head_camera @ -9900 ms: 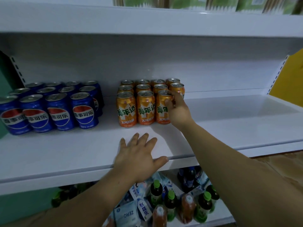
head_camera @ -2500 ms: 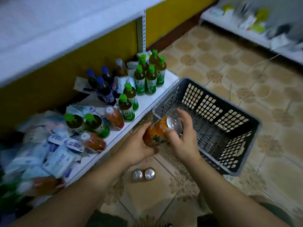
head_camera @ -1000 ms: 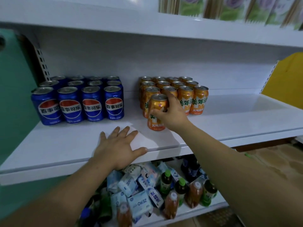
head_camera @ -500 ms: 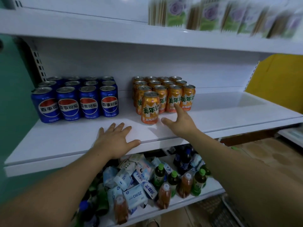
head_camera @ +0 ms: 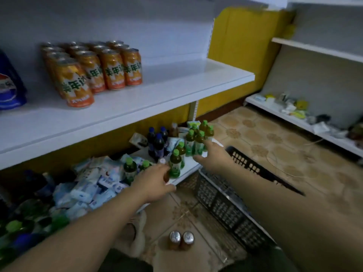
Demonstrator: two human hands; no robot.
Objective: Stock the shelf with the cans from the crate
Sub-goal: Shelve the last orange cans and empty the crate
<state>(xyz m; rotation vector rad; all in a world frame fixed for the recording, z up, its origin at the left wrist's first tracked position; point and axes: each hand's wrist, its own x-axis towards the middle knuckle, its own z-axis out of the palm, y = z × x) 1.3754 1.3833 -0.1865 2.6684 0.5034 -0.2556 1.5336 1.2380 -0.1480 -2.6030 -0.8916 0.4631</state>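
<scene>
Fingers (head_camera: pixel 208 143) of the right hand (head_camera: pixel 213 158) are spread straight and hold nothing, reaching out just right of the frame's centre in front of the green-capped bottles (head_camera: pixel 193 141). The left hand (head_camera: pixel 155 181), at 7 o'clock from centre, is also empty, its fingers (head_camera: pixel 157 170) loosely extended over the edge of the lower shelf (head_camera: pixel 188 165), beside a heap of packets (head_camera: pixel 92 183). Two floor cans (head_camera: pixel 181 240) stand upright and touching on the tiles at 6 o'clock, well apart from both hands and directly below them. The dark crate (head_camera: pixel 225 205) sits at 5 o'clock, partly hidden by the right forearm; its inside cannot be seen. At 10 o'clock, orange shelf cans (head_camera: pixel 110 69) stand in rows on the white shelf (head_camera: pixel 167 89), one in front of the block, with a blue can (head_camera: pixel 9 89) at 9 o'clock.
</scene>
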